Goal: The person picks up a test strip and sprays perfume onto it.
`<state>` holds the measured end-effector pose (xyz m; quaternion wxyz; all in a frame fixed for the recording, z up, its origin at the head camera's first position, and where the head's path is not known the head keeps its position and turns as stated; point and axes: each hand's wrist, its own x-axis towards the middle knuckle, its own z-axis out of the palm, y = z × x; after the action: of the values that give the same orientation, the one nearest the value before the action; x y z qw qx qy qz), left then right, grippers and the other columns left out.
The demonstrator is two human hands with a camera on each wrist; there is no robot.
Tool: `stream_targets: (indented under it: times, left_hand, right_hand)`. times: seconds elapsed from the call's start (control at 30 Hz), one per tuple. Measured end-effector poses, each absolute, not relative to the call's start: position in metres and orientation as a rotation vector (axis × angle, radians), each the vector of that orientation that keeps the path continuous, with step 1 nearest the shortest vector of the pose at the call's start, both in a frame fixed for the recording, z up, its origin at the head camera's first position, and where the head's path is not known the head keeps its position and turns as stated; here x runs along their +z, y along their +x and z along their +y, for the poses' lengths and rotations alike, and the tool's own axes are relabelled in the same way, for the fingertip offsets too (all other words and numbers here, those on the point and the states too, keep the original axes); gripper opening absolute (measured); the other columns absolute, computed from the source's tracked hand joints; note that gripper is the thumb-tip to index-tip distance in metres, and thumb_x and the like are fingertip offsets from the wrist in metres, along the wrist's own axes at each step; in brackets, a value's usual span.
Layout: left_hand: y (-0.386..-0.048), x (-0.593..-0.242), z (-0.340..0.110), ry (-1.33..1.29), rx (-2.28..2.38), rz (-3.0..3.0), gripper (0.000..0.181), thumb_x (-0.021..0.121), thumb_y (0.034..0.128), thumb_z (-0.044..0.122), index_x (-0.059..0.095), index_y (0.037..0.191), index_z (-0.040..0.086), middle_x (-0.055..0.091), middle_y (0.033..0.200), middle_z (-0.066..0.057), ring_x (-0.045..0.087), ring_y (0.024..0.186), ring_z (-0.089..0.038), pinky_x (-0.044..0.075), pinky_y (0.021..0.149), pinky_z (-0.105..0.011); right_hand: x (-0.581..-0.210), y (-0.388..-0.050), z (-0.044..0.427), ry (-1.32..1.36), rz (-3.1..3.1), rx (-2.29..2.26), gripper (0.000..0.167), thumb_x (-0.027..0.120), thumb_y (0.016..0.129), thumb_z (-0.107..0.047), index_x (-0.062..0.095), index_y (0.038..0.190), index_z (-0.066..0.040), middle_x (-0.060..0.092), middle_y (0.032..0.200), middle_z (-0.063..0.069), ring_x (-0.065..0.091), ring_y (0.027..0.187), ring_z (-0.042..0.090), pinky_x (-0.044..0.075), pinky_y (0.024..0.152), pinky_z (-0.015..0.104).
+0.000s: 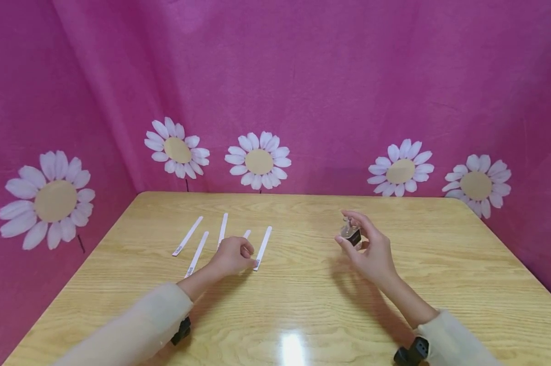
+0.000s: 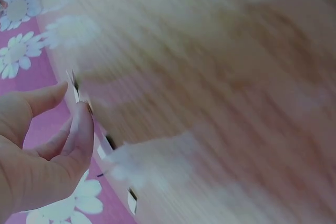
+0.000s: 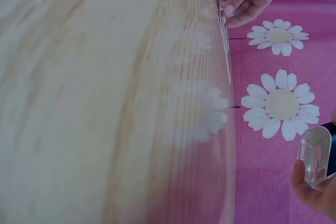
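Observation:
My left hand (image 1: 233,256) is low over the table, its fingertips at the printed near end of a white paper strip (image 1: 263,246). In the left wrist view, a gap shows between the thumb and finger (image 2: 84,119), with the strip's end beside the tips. More white strips lie to the left, one (image 1: 188,236) farthest out, another (image 1: 197,253) nearer me; the hand partly covers others. Above the table on the right, my right hand (image 1: 376,254) holds a small clear glass perfume bottle (image 1: 350,233) with a dark label. One finger reaches over its top.
The wooden table (image 1: 293,305) has a far edge against a magenta curtain (image 1: 302,101) printed with white daisies. A black wrist device (image 1: 412,352) sits by my right sleeve, and another (image 1: 181,331) by my left.

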<state>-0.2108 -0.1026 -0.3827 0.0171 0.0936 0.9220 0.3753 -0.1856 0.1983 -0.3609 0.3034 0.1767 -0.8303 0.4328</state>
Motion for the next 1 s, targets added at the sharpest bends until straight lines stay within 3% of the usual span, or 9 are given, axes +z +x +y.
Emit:
stream_targets:
  times: [0.2, 0.6, 1.0]
  left_hand:
    - [-0.21, -0.383, -0.089, 0.285, 1.112, 2.856, 0.028, 0.083, 0.069, 0.007, 0.065, 0.088, -0.001, 0.061, 0.072, -0.003, 0.053, 0.066, -0.01, 0.046, 0.06, -0.019]
    - [-0.211, -0.378, -0.082, 0.213, 1.167, 2.809, 0.033, 0.085, 0.0624, -0.001, 0.065, 0.089, -0.001, 0.065, 0.075, -0.006, 0.056, 0.067, -0.011, 0.049, 0.058, -0.018]
    - [-0.211, -0.383, -0.079, 0.153, 1.373, 2.612, 0.012, 0.069, 0.072, -0.008, 0.069, 0.083, -0.005, 0.064, 0.066, -0.006, 0.056, 0.052, -0.007, 0.054, 0.051, -0.018]
  right_hand:
    - [-0.369, -0.191, 0.204, 0.467, -2.204, 1.16, 0.054, 0.077, 0.078, -0.004, 0.059, 0.127, -0.019, 0.069, 0.107, 0.006, 0.055, 0.086, -0.003, 0.049, 0.048, 0.012]
    - [-0.371, -0.193, 0.204, 0.451, -2.228, 1.158, 0.055, 0.078, 0.077, -0.005, 0.06, 0.127, -0.016, 0.069, 0.109, 0.007, 0.054, 0.088, -0.005, 0.049, 0.048, 0.013]
    - [-0.374, -0.192, 0.203, 0.464, -2.234, 1.143, 0.057, 0.08, 0.075, -0.005, 0.06, 0.127, -0.017, 0.067, 0.106, 0.009, 0.053, 0.09, -0.006, 0.049, 0.047, 0.015]
